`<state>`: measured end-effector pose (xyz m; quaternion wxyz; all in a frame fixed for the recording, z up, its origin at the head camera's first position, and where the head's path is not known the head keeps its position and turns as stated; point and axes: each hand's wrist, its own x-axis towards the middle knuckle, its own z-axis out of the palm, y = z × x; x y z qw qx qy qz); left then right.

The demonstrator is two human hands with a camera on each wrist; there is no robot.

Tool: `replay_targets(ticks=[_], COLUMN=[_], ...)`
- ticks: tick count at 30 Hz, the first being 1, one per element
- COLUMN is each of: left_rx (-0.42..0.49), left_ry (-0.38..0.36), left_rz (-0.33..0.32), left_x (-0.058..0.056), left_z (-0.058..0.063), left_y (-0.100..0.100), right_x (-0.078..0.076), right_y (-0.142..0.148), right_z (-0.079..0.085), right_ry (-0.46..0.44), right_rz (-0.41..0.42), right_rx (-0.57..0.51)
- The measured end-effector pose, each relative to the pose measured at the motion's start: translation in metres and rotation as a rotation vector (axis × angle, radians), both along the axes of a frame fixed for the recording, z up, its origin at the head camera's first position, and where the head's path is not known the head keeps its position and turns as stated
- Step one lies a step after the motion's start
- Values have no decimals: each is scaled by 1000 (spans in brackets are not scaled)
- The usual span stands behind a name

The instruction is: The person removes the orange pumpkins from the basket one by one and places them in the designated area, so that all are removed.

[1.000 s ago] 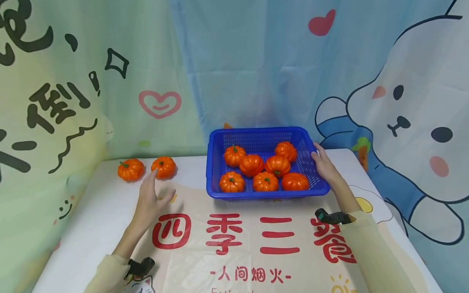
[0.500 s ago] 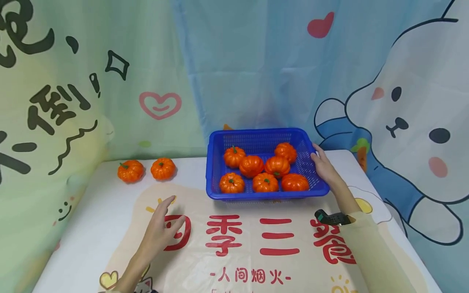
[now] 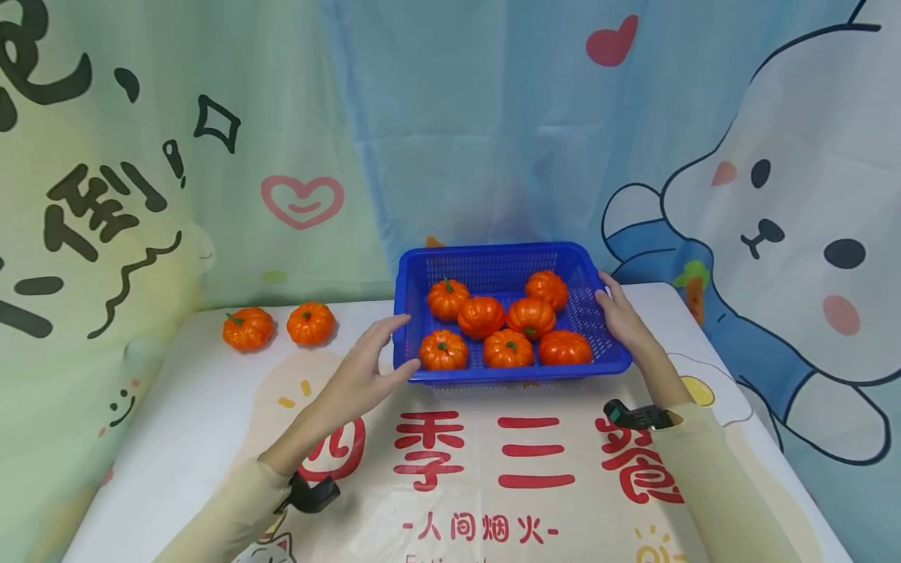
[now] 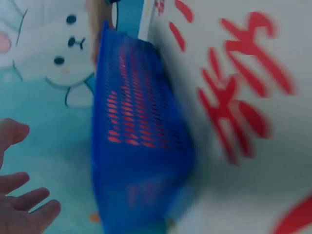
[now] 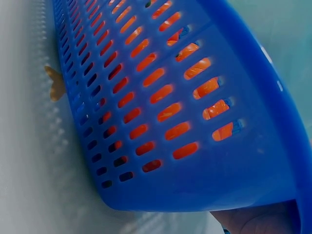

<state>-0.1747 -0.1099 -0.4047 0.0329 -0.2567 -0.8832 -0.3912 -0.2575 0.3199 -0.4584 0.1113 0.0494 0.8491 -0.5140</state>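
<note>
A blue perforated plastic basket [image 3: 521, 374] holds several small orange pumpkins [image 3: 532, 317]. At its right end, my right hand [image 3: 625, 319] grips the rim; in the right wrist view, part of that hand [image 5: 258, 220] shows tucked beneath the rim. My left hand [image 3: 362, 371] is at the basket's left end, fingers and thumb spread apart, fingertips right by the rim. The left wrist view shows these spread fingers [image 4: 29, 200] beside the basket's wall [image 4: 139, 165], with nothing in them.
Two more pumpkins, one with a green stem [image 3: 249, 329] and another [image 3: 310, 324], lie at the table's back left. A printed cloth [image 3: 486, 461] with red lettering covers the table. Behind it hangs a patterned curtain [image 3: 450, 156].
My left hand has drawn back from beside the two loose pumpkins, then swung right to the basket's left end. The right hand and the basket have stayed in place.
</note>
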Motion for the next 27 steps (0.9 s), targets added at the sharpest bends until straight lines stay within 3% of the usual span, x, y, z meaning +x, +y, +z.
replay_targets(ticks=[4, 10, 13, 16, 21, 27], left_rx=[-66, -165, -170, -171, -244, -373], left_ry=[11, -88, -170, -244, -260, -262], left_rz=[-132, -223, -242, -255, -268, -273], left_x=[-34, -96, -126, -151, -177, -190], left_z=[17, 31, 30, 21, 3, -14], left_y=[36, 98, 134, 166, 205, 231], right_x=[1, 2, 1, -1, -3, -1], right_y=[-1, -2, 0, 1, 0, 1], right_z=[2, 3, 3, 2, 3, 1], right_ry=[11, 25, 31, 32, 40, 26], right_rz=[-3, 6, 3, 4, 8, -1], right_rx=[-12, -10, -18, -30, -34, -28])
